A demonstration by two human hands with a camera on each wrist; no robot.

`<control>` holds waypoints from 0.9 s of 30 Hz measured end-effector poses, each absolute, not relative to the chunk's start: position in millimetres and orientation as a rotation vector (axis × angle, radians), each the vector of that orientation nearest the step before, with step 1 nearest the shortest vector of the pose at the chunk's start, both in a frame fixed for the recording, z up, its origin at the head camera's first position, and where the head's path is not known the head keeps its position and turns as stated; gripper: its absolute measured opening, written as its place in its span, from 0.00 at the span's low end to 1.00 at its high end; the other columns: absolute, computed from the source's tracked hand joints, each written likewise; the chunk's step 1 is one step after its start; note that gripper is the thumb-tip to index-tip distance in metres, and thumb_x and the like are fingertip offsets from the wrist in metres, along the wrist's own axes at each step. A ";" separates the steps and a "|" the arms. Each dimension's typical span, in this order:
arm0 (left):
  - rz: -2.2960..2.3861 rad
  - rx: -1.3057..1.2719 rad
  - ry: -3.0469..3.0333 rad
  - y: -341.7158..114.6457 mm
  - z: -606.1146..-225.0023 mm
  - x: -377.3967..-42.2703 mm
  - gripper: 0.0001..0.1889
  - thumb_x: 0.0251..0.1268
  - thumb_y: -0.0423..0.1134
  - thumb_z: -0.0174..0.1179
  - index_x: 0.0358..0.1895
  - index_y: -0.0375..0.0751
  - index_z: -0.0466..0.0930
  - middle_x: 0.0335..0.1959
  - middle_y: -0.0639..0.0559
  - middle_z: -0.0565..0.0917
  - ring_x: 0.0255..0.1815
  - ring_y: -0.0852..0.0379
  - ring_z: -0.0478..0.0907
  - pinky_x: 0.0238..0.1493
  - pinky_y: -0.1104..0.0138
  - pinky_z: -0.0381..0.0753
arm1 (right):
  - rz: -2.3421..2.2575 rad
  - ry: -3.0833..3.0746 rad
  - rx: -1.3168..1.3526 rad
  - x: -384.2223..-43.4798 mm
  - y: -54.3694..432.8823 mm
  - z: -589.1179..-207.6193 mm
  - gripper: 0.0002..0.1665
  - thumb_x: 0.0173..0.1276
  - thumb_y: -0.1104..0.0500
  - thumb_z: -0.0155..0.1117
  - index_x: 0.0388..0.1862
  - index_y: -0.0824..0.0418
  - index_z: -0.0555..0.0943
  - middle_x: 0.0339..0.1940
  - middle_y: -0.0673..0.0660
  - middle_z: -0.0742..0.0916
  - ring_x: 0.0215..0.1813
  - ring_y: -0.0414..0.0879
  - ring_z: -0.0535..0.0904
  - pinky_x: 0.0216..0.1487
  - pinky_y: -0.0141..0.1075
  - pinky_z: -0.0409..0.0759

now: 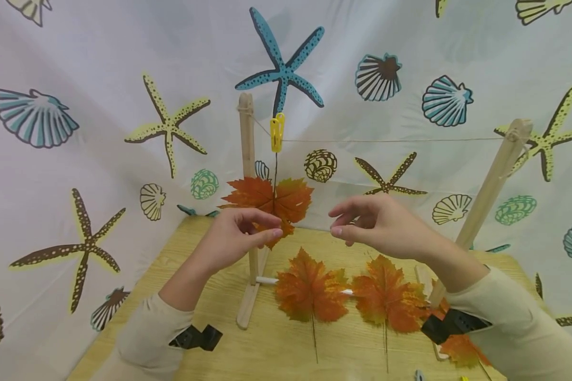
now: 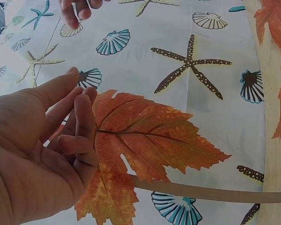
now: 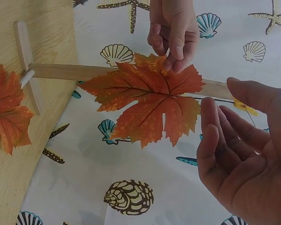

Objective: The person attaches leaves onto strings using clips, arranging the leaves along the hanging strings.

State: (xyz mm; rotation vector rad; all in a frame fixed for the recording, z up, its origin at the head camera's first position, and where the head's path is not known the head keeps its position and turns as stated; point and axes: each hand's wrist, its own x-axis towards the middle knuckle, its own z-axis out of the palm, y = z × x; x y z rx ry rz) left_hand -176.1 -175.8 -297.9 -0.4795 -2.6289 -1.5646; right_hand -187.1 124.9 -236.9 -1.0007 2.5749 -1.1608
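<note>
An orange artificial maple leaf [image 1: 293,198] hangs by its dark stem from a yellow clothespin [image 1: 277,133] clipped on the string [image 1: 386,140], near the left post. My left hand [image 1: 240,233] is right at the leaf's lower part, fingers loosely bent, a small gap between thumb and index fingertips. In the right wrist view, the left fingertips [image 3: 177,61] overlap the leaf's edge. To the right of the leaf, my right hand [image 1: 378,225] is raised in the air, its fingers relaxed and apart, holding nothing.
Wooden posts, left [image 1: 247,137] and right [image 1: 493,185], carry the string. On the table [image 1: 209,296] lie two more maple leaves [image 1: 310,288] [image 1: 388,296] over a white rod [image 1: 267,281], and another leaf [image 1: 462,349] near the right sleeve. A grey clothespin [image 1: 419,375] shows at the front edge.
</note>
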 end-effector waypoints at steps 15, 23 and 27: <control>-1.599 -0.490 -2.579 -174.6 -307.3 -174.6 0.15 0.63 0.46 0.69 0.50 0.43 0.88 0.38 0.50 0.89 0.32 0.45 0.82 0.25 0.67 0.74 | -1.183 2.501 -1.020 -175.9 126.4 -243.9 0.19 0.71 0.53 0.67 0.58 0.54 0.81 0.45 0.50 0.89 0.40 0.47 0.86 0.41 0.39 0.84; -1.641 -0.419 -2.584 -179.8 -317.6 -170.1 0.12 0.63 0.48 0.69 0.47 0.50 0.88 0.38 0.49 0.89 0.32 0.48 0.80 0.25 0.67 0.73 | -1.200 2.442 -1.090 -167.5 125.5 -247.3 0.18 0.70 0.56 0.67 0.58 0.56 0.82 0.44 0.51 0.89 0.39 0.46 0.87 0.42 0.38 0.85; -1.654 -0.427 -2.583 -179.4 -320.0 -168.3 0.12 0.63 0.48 0.69 0.47 0.52 0.89 0.38 0.50 0.88 0.31 0.47 0.80 0.23 0.68 0.70 | -1.192 2.426 -1.121 -164.7 126.1 -251.1 0.19 0.70 0.56 0.67 0.58 0.60 0.82 0.44 0.53 0.89 0.37 0.44 0.87 0.42 0.36 0.85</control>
